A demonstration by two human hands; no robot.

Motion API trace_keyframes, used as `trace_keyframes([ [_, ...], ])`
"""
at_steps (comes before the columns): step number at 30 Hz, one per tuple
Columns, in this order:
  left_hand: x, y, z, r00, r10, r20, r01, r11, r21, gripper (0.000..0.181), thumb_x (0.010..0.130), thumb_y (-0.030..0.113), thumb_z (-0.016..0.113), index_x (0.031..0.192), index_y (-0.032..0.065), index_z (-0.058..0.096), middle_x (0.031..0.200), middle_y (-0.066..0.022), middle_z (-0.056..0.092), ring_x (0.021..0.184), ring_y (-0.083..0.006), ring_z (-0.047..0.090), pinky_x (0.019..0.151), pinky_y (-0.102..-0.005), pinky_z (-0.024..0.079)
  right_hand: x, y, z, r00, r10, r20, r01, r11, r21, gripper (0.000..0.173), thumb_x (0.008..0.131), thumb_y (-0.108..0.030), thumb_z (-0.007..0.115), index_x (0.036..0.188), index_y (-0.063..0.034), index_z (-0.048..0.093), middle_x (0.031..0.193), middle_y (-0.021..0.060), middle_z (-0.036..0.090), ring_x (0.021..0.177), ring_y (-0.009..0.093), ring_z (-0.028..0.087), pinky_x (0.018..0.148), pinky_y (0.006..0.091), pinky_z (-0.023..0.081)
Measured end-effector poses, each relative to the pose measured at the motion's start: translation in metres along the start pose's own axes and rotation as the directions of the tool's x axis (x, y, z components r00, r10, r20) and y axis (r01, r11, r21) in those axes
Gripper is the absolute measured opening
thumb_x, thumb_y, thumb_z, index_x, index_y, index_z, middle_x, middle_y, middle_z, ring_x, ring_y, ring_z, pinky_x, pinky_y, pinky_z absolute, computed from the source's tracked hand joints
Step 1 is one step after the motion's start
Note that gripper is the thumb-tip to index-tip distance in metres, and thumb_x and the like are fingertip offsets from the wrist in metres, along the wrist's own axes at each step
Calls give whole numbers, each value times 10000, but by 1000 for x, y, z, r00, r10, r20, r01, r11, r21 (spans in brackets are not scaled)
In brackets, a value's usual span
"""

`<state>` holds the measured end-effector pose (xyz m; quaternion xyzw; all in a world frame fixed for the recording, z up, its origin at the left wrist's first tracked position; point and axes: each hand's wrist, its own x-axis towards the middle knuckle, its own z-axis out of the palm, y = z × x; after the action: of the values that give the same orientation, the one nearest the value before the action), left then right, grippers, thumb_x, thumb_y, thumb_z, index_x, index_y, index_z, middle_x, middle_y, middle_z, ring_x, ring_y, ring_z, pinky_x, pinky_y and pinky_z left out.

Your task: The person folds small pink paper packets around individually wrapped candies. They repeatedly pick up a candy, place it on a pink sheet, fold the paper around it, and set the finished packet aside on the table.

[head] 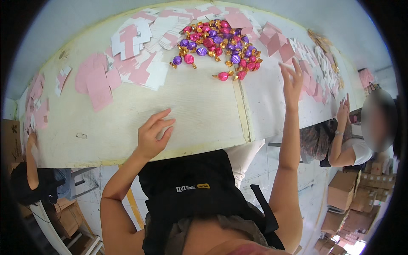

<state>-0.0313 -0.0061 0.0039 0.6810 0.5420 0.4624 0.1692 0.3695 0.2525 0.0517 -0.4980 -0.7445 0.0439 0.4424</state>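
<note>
My left hand (pixel 154 132) hovers over or rests on the near part of the pale table (pixel 204 105), its fingers apart and nothing held. Farther right, my right hand (pixel 292 84) is reached out with spread fingers beside pink folded card boxes (pixel 282 47) and holds nothing that shows. Between and beyond the hands lies a heap of foil-wrapped candies (pixel 220 41), pink and purple with gold twisted ends. Flat pink and white card pieces (pixel 137 67) lie in overlapping piles left of the candies.
A seam (pixel 242 108) crosses the table. At the right sits a person (pixel 350 149) with hands at the table edge; another person's arm (pixel 32 159) shows at far left. Cardboard boxes (pixel 342 189) stand behind on the right. Gold wrapping material (pixel 322 41) lies at the far right.
</note>
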Motion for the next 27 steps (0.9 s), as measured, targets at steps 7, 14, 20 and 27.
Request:
trace_keyframes([
  [7, 5, -4, 4, 999, -25, 36, 24, 999, 26, 285, 806, -30, 719, 1082, 41, 716, 1281, -176, 630, 1139, -299, 642, 958, -348, 517, 74, 49, 75, 936, 347, -60, -275, 825, 494, 445, 970, -270, 602, 1283, 44, 630, 1257, 159, 656, 1163, 215, 595, 1012, 337, 437],
  [14, 85, 33, 14, 907, 393, -151, -287, 840, 461, 242, 825, 48, 742, 1066, 53, 713, 1231, -148, 660, 1048, -272, 659, 876, -361, 521, -76, -205, 50, 762, 97, 640, -645, 203, 737, 388, 1041, -244, 497, 1332, -14, 612, 1151, 75, 669, 964, 131, 626, 844, 306, 484],
  [20, 80, -17, 15, 940, -337, -50, 300, 889, -346, 169, 939, 107, 675, 1070, 2, 699, 822, -49, 669, 712, -88, 593, 640, -259, 478, -43, -153, 71, 929, -355, 105, 346, 934, 94, 311, 863, -58, 701, 1174, -60, 682, 1119, 122, 693, 988, 287, 639, 807, 379, 526],
  [27, 59, -30, 30, 928, -369, -46, 316, 848, -426, 225, 970, 156, 657, 1118, -14, 675, 592, 9, 531, 481, -47, 473, 430, -254, 372, -49, -122, 89, 899, -271, 343, 234, 961, 147, 299, 793, 12, 720, 1085, -45, 684, 1038, 115, 688, 938, 276, 626, 807, 367, 521],
])
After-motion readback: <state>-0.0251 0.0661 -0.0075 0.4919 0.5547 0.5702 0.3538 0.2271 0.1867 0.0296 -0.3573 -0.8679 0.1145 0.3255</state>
